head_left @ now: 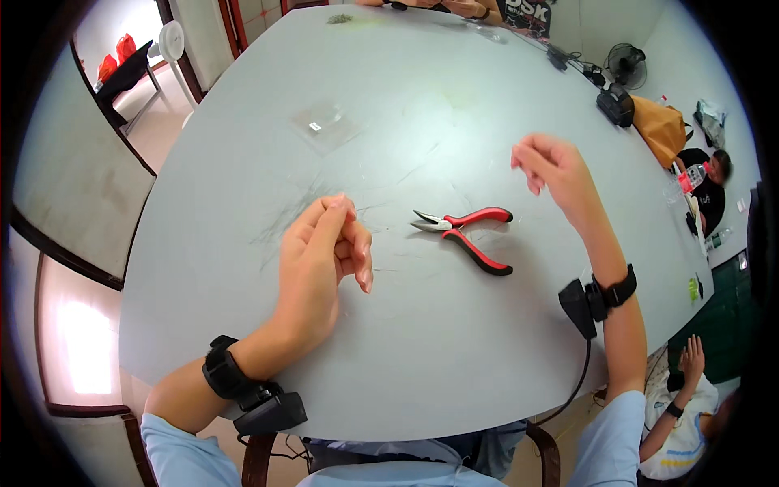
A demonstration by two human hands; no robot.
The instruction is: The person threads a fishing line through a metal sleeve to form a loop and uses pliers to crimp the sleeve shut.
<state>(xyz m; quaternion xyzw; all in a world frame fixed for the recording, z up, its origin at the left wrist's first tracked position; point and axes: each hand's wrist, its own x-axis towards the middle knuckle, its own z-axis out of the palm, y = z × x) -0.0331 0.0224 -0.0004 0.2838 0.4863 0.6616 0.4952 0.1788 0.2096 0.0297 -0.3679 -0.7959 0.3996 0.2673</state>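
Observation:
My left hand (324, 252) hovers over the grey table (243, 130), its thumb and forefinger pinched together at the top and the other fingers curled in. Faint thin strands (284, 219) lie on the table just beyond it; whether one is pinched is too fine to tell. My right hand (556, 170) is raised to the right, fingers loosely curled, thumb and forefinger tips close together with nothing visible between them. Red-handled pliers (471, 235) lie between the hands, jaws pointing left and touched by neither hand.
A small clear plastic bag (324, 126) lies further back on the table. Another person's hands (454, 6) rest at the far edge. A brown bag (661, 130) and a fan (625, 63) stand right of the table, where other people sit.

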